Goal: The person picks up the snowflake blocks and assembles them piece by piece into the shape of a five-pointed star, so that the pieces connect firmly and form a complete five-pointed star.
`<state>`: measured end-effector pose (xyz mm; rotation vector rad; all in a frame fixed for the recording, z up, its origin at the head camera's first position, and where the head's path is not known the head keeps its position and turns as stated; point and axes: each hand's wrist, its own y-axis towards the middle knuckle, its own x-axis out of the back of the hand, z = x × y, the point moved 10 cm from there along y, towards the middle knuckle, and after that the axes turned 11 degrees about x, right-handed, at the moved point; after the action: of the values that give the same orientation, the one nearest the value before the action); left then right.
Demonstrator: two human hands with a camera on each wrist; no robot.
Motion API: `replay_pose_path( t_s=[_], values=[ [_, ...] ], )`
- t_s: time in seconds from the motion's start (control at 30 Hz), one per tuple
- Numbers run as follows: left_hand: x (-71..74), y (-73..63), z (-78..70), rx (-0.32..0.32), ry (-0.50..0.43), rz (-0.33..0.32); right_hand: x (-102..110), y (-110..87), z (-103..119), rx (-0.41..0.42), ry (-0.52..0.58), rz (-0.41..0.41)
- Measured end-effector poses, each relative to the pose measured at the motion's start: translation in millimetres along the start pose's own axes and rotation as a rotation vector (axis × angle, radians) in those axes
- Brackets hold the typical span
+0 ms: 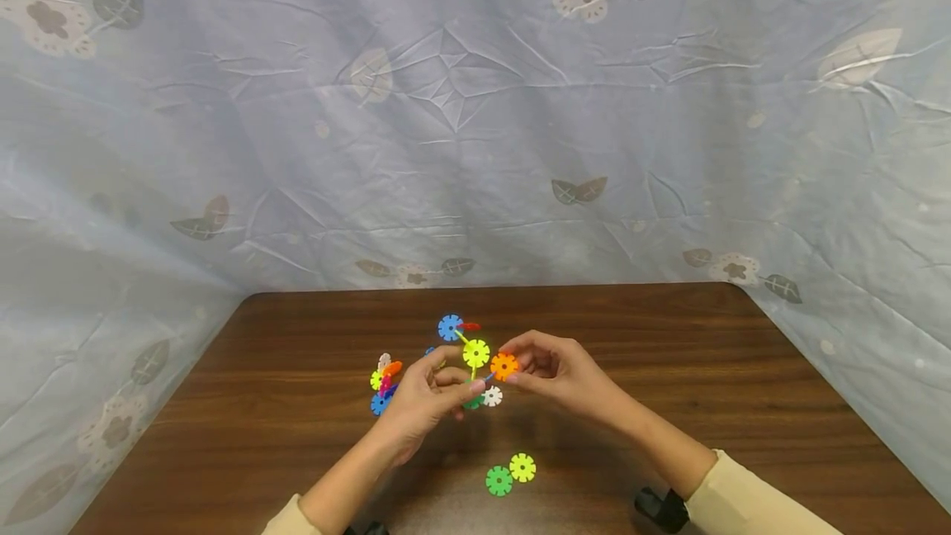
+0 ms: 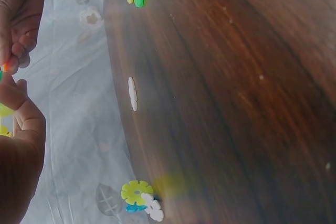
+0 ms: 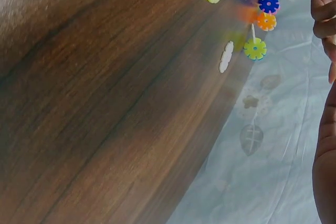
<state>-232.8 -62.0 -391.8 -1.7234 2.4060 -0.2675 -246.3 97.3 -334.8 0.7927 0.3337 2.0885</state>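
In the head view my left hand holds a chain of notched plastic interlocking discs between thumb and fingers. The chain shows a yellow disc, with a blue disc and a red disc farther out. My right hand pinches an orange notched disc by its right edge. A blue disc seen edge-on lies between the orange disc and the left fingertips; whether the two are joined I cannot tell. Both hands are partly cut off in the wrist views.
A joined cluster of coloured discs stands left of the left hand. On the wooden table lie a white disc below the hands, and a green disc beside a yellow-green disc nearer the front. A patterned curtain hangs behind.
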Motion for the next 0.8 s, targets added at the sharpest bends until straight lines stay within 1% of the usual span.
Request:
replay_pose_path(
  t_s=[0.17, 0.37, 0.53, 0.8],
  values=[
    [0.8, -0.7, -1.3, -0.013, -0.014, -0.012, -1.5, -1.1, -2.3, -0.022, 0.048, -0.019],
    [3.2, -2.4, -3.4, -0.026, -0.030, -0.038, -4.7, -0.2, -2.7, -0.053, 0.131, -0.045],
    [4.8, -3.4, -3.3, -0.028, -0.046, -0.035, -7.1, 1.2, -3.2, -0.064, 0.154, -0.041],
    [8.6, -2.9, 0.1, -0.013, -0.090, -0.032, -10.2, 4.7, -5.4, -0.082, 0.192, -0.017]
  ],
)
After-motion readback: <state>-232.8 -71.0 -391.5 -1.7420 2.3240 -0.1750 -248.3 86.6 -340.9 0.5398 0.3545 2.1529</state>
